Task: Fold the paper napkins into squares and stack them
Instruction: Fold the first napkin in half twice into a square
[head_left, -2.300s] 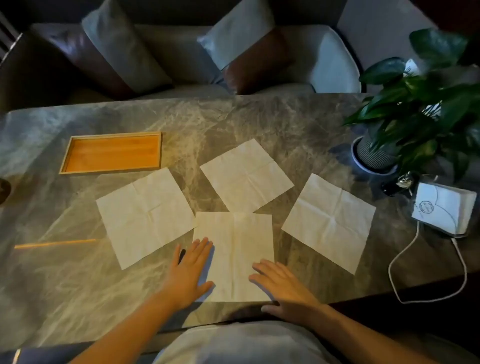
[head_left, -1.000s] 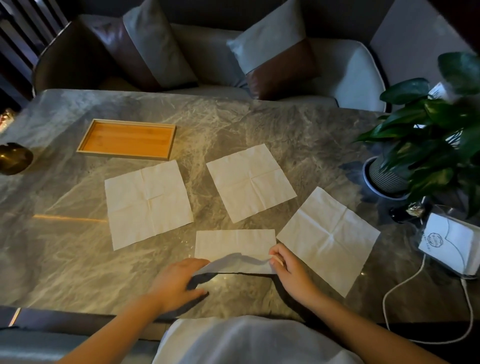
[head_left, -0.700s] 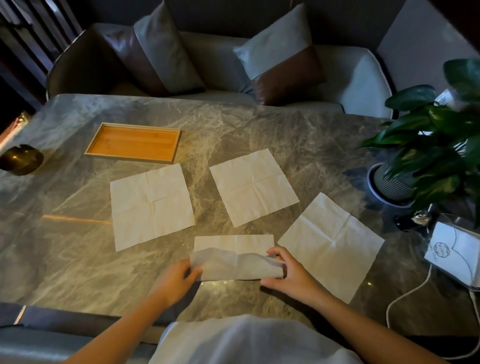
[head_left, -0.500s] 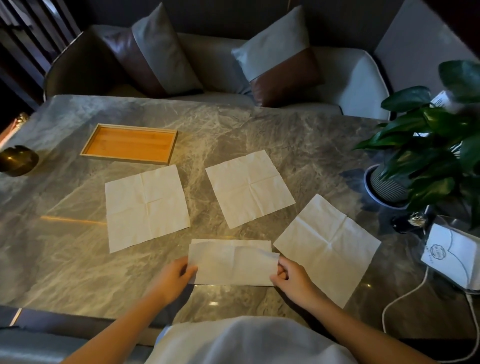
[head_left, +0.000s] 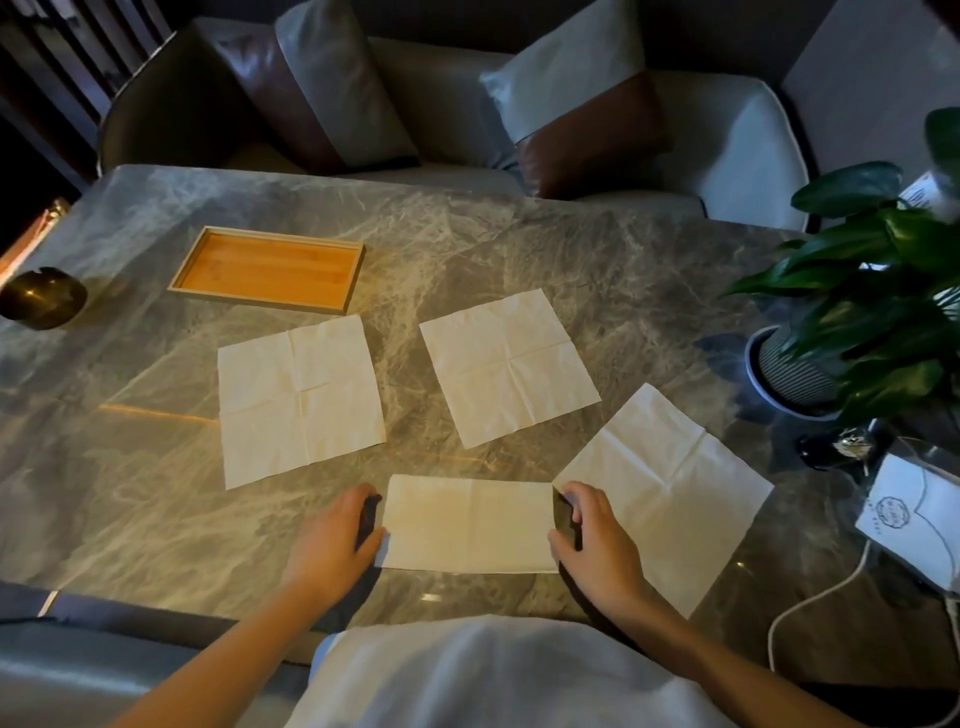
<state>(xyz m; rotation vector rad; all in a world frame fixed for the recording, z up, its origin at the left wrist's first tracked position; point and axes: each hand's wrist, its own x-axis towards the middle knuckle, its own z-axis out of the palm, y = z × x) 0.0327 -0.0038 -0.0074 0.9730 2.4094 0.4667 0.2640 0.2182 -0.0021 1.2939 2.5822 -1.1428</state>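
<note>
Since half a second ago your lifted flap is down: the folded napkin now lies flat as a half-size rectangle on the marble table, right in front of you. Your left hand sits at its left short edge, your right hand at its right edge; fingers curled at the paper edges, cannot tell whether they pinch it or just press. Three napkins lie unfolded: left napkin, centre napkin, right napkin, whose near-left corner meets the folded one. Wooden tray sits beyond the left napkin. White pack by the potted plant carries a round printed logo, too small to read.
</note>
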